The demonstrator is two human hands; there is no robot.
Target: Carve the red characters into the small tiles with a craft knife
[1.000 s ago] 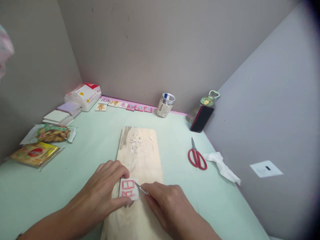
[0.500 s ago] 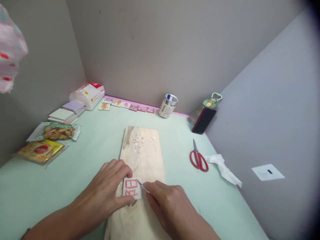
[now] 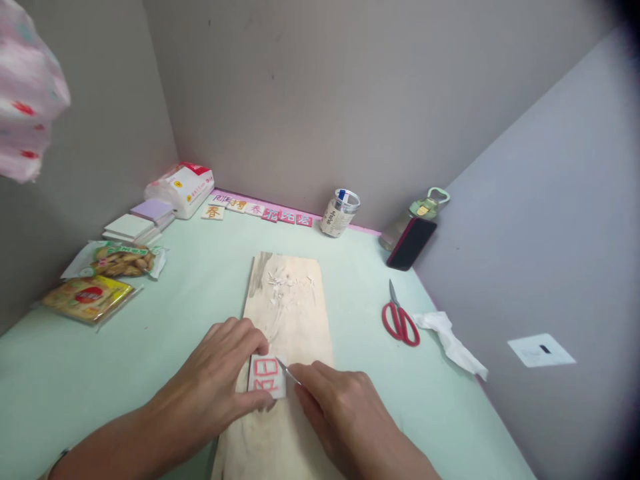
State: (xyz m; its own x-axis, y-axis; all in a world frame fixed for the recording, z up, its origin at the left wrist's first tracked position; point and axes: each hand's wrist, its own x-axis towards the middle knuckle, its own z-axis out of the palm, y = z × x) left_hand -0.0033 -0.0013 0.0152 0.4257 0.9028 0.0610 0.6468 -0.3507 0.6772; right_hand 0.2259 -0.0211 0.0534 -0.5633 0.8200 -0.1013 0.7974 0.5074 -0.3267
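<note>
Clock centred on the white square block point(image 3: 259, 391), 12 away from the person. Block lies flat on the wooden board point(image 3: 305, 340), red-outlined character on its top face. Left hand point(image 3: 220, 373) at 9: thumb and index set apart, pinching the block between its near and far edges; other fingers bunched together and curled. Right hand point(image 3: 345, 413) at 4: fingers pressed together, pinching a thin silver carving knife point(image 3: 291, 375); point at the red outline's 1 o'clock corner, can't tell from here if it bites in.

Pale shavings point(image 3: 280, 281) scattered on the board at 12. Further out at 12, a row of small character tiles point(image 3: 287, 217) by the wall. Tissue pack point(image 3: 180, 193) at 11; stacked purple and white blocks point(image 3: 129, 228) between 10 and 11. Bag of nuts point(image 3: 125, 263) and yellow snack packet point(image 3: 87, 300) at 10, nearly touching. Labelled jar point(image 3: 337, 217) at 1. Dark phone point(image 3: 413, 245) between 1 and 2, propped tilted against a green-lidded bottle point(image 3: 395, 233). Red-handled scissors point(image 3: 397, 323) at 2, blades closed; crumpled tissue point(image 3: 453, 343) just beside, towards 3.
</note>
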